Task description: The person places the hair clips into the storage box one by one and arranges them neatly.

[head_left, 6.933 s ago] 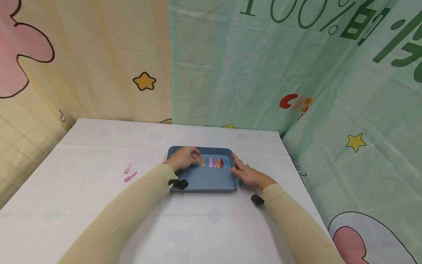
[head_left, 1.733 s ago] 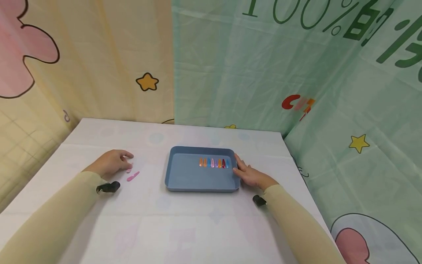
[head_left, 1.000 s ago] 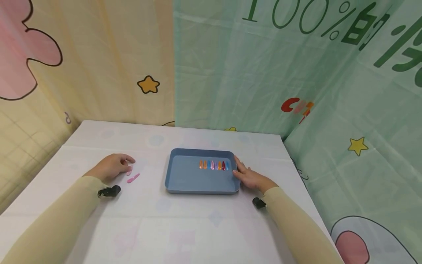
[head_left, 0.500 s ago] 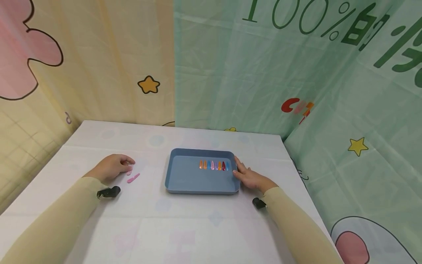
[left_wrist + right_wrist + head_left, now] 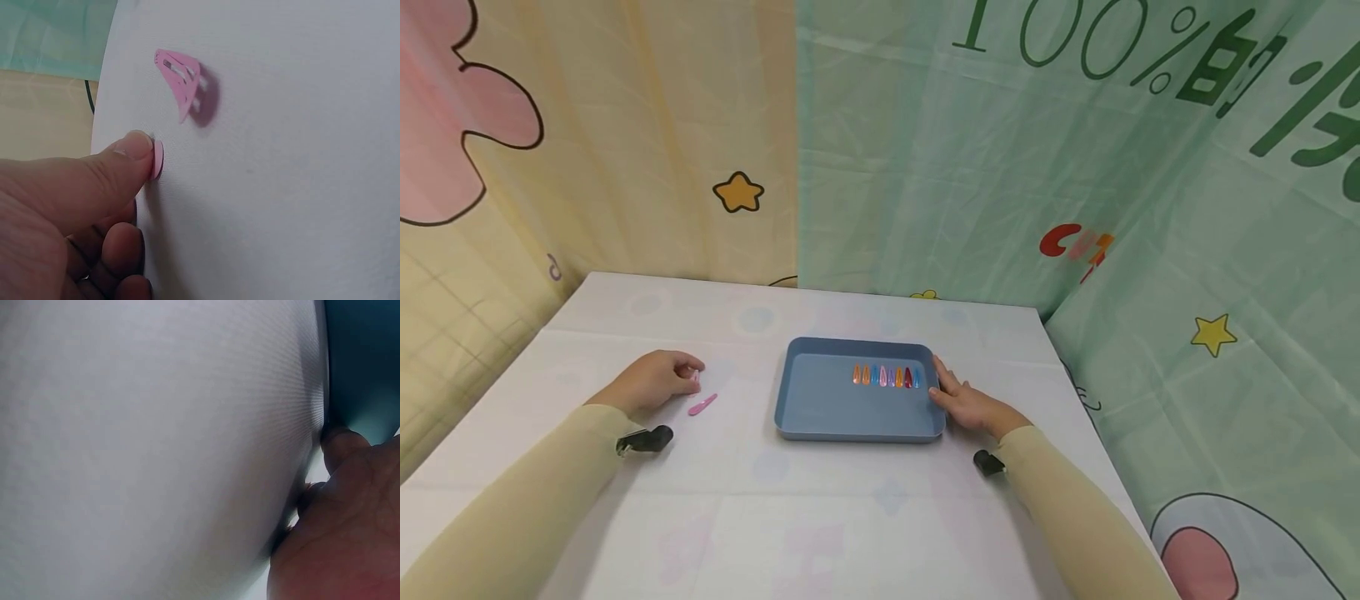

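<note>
On the left of the table, my left hand point(image 5: 655, 379) pinches a pink hair clip point(image 5: 157, 160) between thumb and fingers; the fingers hide most of it. A second pink snap hair clip point(image 5: 703, 405) lies just nearer to me on the cloth, seen with its cut-out face in the left wrist view. In the blue-grey tray point(image 5: 827, 412), several hair clips point(image 5: 883, 376) in orange, blue, pink, purple and red form a side-by-side row towards the upper right. My right hand point(image 5: 976, 407) rests against the tray's right edge, its fingers fairly straight along the wall.
A white patterned cloth point(image 5: 865, 517) covers the table. Printed curtains point(image 5: 925, 167) hang behind it and along the right side. Black wrist cameras point(image 5: 655, 438) sit at both cuffs.
Since the oldest frame, my left hand has left an orange clip at the row's left end and moved left to a pink clip. It now pinches that clip. My right hand stays at the tray.
</note>
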{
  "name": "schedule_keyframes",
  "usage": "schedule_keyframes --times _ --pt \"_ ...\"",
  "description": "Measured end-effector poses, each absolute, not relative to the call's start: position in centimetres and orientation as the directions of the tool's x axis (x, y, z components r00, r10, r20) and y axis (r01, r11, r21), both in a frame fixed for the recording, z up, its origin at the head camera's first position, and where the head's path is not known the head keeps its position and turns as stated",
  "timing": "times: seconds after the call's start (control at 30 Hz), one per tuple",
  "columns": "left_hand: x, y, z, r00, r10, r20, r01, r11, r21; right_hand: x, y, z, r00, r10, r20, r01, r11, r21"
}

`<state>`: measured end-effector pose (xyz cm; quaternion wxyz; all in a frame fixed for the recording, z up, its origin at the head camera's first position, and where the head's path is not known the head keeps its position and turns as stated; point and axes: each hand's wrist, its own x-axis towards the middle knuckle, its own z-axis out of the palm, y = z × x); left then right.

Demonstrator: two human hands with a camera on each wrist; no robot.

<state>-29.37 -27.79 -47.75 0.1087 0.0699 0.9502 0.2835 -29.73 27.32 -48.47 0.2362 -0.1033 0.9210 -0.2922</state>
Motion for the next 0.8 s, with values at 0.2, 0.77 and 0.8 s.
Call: schedule_keyframes --times 0.2,0.77,0.8 --pt "-29.27 -27.62 -47.96 -0.969 0.201 -0.143 0.089 0.827 0.555 -29.66 27.33 -48.46 -0.868 -0.33 -0.37 -0.056 0.807 -0.587" --pt "-29.31 -27.91 -47.9 -0.981 0.152 -0.119 0.058 0.819 0.571 -29.74 27.34 -48.47 -0.867 -0.329 -0.375 -0.056 0.811 -0.583" --pt "-29.29 -27.92 -47.83 -0.981 0.153 -0.118 0.06 0.82 0.57 -29.74 27.34 -48.46 -0.866 -0.331 -0.374 -0.057 0.809 -0.585"
